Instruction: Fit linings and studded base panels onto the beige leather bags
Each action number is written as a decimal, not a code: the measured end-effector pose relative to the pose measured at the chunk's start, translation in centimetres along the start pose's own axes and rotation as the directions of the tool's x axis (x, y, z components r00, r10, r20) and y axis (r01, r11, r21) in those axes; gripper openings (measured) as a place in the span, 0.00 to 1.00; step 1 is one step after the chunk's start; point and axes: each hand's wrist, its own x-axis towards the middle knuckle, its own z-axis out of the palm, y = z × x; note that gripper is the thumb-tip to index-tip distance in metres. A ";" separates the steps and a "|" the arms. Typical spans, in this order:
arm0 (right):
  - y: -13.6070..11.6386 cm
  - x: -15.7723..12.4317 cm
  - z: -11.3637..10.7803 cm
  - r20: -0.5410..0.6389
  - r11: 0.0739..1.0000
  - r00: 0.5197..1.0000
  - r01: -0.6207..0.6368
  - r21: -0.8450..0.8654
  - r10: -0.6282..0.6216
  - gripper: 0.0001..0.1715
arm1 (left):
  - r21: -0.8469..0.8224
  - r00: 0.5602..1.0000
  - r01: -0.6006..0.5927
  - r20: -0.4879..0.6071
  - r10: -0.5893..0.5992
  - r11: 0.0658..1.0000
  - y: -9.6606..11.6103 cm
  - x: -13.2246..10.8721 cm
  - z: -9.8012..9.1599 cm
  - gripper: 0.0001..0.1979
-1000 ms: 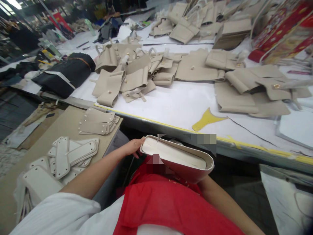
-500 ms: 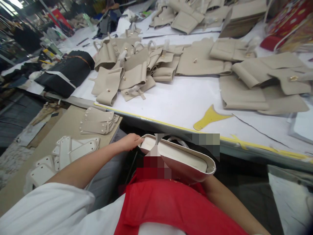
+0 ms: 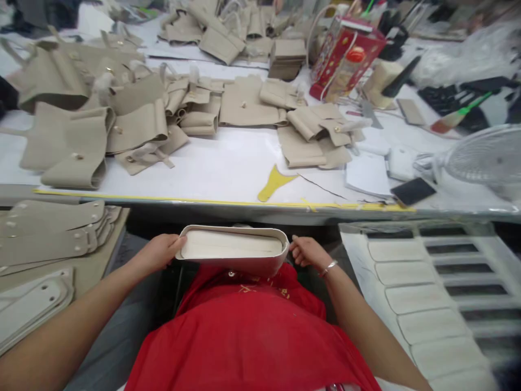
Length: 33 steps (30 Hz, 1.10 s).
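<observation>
A beige handbag body rests on my lap against the red apron, its long oval end facing up and a cream panel set inside the rim. My left hand pinches the rim at the bag's left end. Beside the right end is my right hand, wearing a bracelet, its fingers curled closed. Whether it touches the bag or holds something small, I cannot make out. A small metal stud shows on the bag's near side.
Beige bag pieces lie heaped across the white table. A yellow template lies near its front edge. Strap pieces are stacked at left. Cream panels line a rack at right, below a fan.
My view has turned to the right, and the bag now appears level. My right hand, hidden behind the bag earlier, now shows at its right end. The left hand keeps its grip.
</observation>
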 end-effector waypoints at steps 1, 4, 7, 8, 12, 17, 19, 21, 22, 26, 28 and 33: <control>-0.6 -0.9 -0.9 -0.028 0.999 0.999 0.026 -0.045 -0.027 0.28 | -0.001 1.000 -0.007 0.003 0.007 1.000 0.0 0.0 0.0 0.22; -4.0 -4.0 -1.7 -0.034 0.852 0.966 0.211 -0.479 -0.258 0.33 | 0.104 0.999 -0.055 0.002 0.055 0.993 0.4 -0.4 -0.5 0.22; -6.5 -6.3 -0.2 -0.006 0.520 0.925 0.208 -0.828 -0.379 0.28 | 0.246 0.993 -0.105 -0.017 0.113 0.964 1.0 -0.7 -1.0 0.23; -6.6 -6.7 0.5 -0.004 0.461 0.926 0.184 -0.868 -0.377 0.25 | 0.282 0.992 -0.113 -0.019 0.124 0.953 1.1 -0.8 -1.0 0.24; -5.1 -6.5 2.6 -0.014 0.432 0.953 0.124 -0.893 -0.302 0.20 | 0.389 0.992 -0.115 -0.004 0.126 0.914 1.1 -0.5 -1.1 0.27; -3.8 -5.4 3.5 -0.100 0.482 0.956 0.048 -0.875 -0.277 0.19 | 0.517 0.988 -0.151 0.045 0.149 0.842 1.2 0.1 -1.6 0.26; -3.9 -5.1 3.5 -0.078 0.485 0.964 0.058 -0.873 -0.256 0.17 | 0.536 0.985 -0.170 0.070 0.157 0.827 1.2 0.4 -2.0 0.25; -4.0 -5.0 3.5 -0.056 0.481 0.967 0.072 -0.874 -0.247 0.17 | 0.547 0.982 -0.186 0.084 0.167 0.816 1.3 0.7 -2.2 0.23; -4.0 -5.0 3.5 -0.054 0.479 0.967 0.075 -0.875 -0.251 0.17 | 0.544 0.982 -0.187 0.077 0.174 0.818 1.3 0.7 -2.2 0.22; -3.5 -5.3 3.7 -0.079 0.499 0.948 0.090 -0.862 -0.307 0.25 | 0.291 0.979 -0.185 -0.028 0.201 0.939 1.0 0.6 -1.5 0.24; -3.1 -5.4 3.8 -0.113 0.546 0.946 0.076 -0.834 -0.305 0.30 | -0.018 0.980 -0.189 -0.069 0.187 0.982 0.6 0.3 -0.8 0.26; -2.6 -5.4 4.0 -0.114 0.588 0.949 0.085 -0.804 -0.294 0.32 | -0.631 0.999 0.022 0.041 0.005 0.775 -0.8 -0.1 0.1 0.33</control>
